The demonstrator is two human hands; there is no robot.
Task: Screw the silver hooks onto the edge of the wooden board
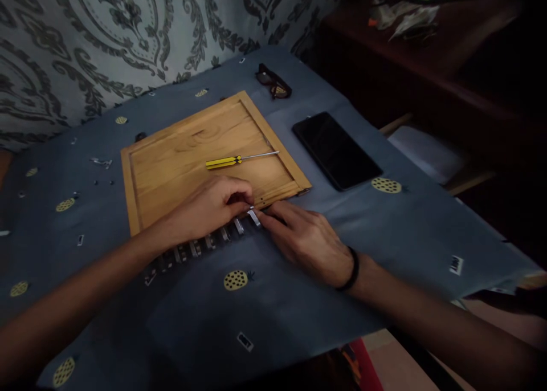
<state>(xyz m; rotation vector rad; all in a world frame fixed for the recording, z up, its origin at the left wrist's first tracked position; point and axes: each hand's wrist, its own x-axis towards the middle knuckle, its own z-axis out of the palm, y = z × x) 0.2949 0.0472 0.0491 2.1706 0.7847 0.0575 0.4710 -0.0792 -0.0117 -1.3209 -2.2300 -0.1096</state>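
A framed wooden panel [188,146] lies on the cloth, and a screwdriver [224,162] with a yellow and black handle rests across it. My left hand [213,206] leans over the panel's near edge, thumb and forefinger closed in a pinch on something too small to make out. From the other side, my right hand [305,237] has its fingertips closed at a small silver metal piece [254,218] by the same edge. Several similar metal pieces [209,241] stand in a row along that edge, partly hidden by my left hand and forearm.
Right of the panel lies a black phone [337,150], with dark sunglasses [274,82] farther back. Small loose metal parts [101,162] are on the blue tablecloth [192,317] at left. A patterned curtain [128,32] hangs behind; a dark red cabinet [384,66] stands beyond the table.
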